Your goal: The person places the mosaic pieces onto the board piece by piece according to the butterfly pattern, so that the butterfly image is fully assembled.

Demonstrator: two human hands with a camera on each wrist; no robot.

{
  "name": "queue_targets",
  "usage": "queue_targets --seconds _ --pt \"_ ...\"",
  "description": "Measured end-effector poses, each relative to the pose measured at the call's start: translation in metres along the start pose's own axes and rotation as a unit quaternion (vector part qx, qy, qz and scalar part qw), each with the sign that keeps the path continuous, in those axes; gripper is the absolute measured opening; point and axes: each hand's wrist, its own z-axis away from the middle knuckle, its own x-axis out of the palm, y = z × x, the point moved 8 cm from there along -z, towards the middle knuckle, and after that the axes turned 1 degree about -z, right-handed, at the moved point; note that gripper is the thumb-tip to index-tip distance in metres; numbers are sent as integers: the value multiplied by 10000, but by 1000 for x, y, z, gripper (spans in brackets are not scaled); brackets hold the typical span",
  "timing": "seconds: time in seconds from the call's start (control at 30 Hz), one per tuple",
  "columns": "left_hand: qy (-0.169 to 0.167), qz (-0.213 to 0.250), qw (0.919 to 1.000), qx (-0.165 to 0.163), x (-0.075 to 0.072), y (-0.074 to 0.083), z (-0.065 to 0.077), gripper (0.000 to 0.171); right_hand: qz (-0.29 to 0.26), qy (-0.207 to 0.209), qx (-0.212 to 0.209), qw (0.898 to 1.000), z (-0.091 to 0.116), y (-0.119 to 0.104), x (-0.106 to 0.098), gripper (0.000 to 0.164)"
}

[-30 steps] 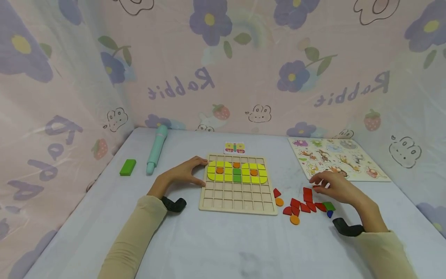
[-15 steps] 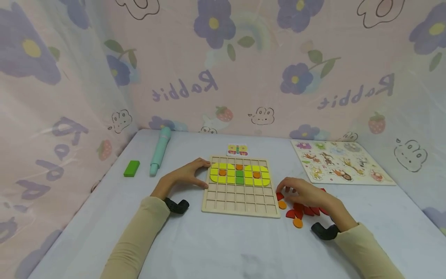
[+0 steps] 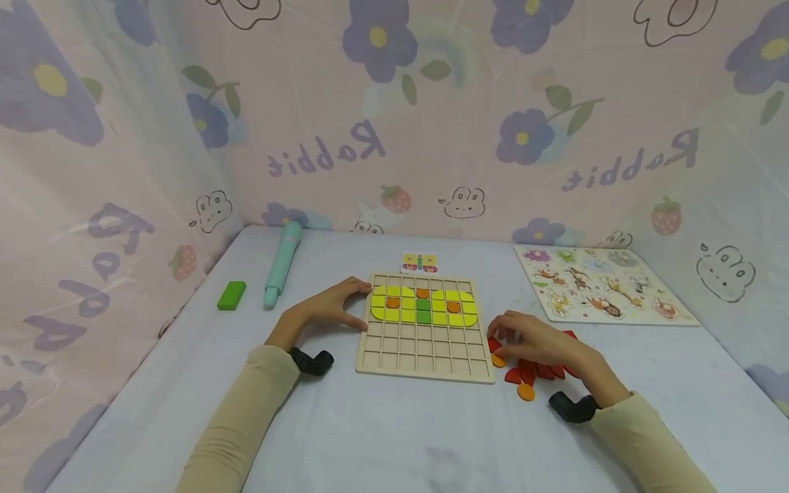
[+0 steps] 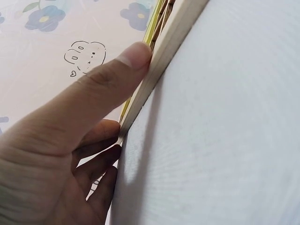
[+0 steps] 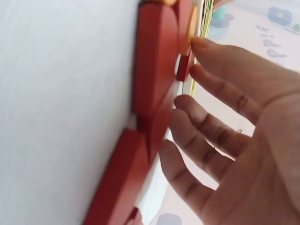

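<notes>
A wooden grid board (image 3: pixel 408 350) lies mid-table, its upper rows filled with yellow, orange and green pieces. My left hand (image 3: pixel 329 305) rests at the board's left edge, thumb and fingers spread and fairly straight; the left wrist view has the thumb (image 4: pixel 136 55) against the rim. Just off the board's right side, my right hand (image 3: pixel 533 339) pinches a red piece (image 5: pixel 183 69) between thumb and index finger. An orange disc (image 3: pixel 498 361) lies right by the thumb. More red pieces (image 3: pixel 527 373) lie under and around the palm, partly hidden.
A small pattern card (image 3: pixel 420 263) lies behind the board. Another orange disc (image 3: pixel 526 392) is near the front. An animal puzzle board (image 3: pixel 607 284) sits at back right. A green block (image 3: pixel 231 296) and a teal stick-shaped object (image 3: pixel 283 263) are at left.
My right hand has moved left from the back of the loose pieces to the red piece beside the board, where thumb and index finger have closed in. The left hand stays at the board's edge.
</notes>
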Motion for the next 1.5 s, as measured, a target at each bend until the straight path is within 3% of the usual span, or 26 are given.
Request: queue_targets --seconds 0.37,0.6,0.9,1.17,1.33,1.5 --pt "41 -82 9999 83 -2 1 2 82 183 -44 147 9997 -6 -2 3 26" --pt "-6 -63 10000 -69 1 -2 1 83 221 -78 206 9995 -6 -3 3 21" --pt "-15 -44 10000 -78 2 1 1 83 304 111 871 9957 1 13 -4 29" --pt "23 -79 9999 -71 2 0 1 82 245 148 884 9957 1 17 -8 23" --pt "36 -87 9999 -67 2 -1 1 83 367 445 684 9960 -17 -4 -14 21" --pt "44 -72 10000 -12 1 0 0 83 312 584 442 9968 -54 -42 -7 23"
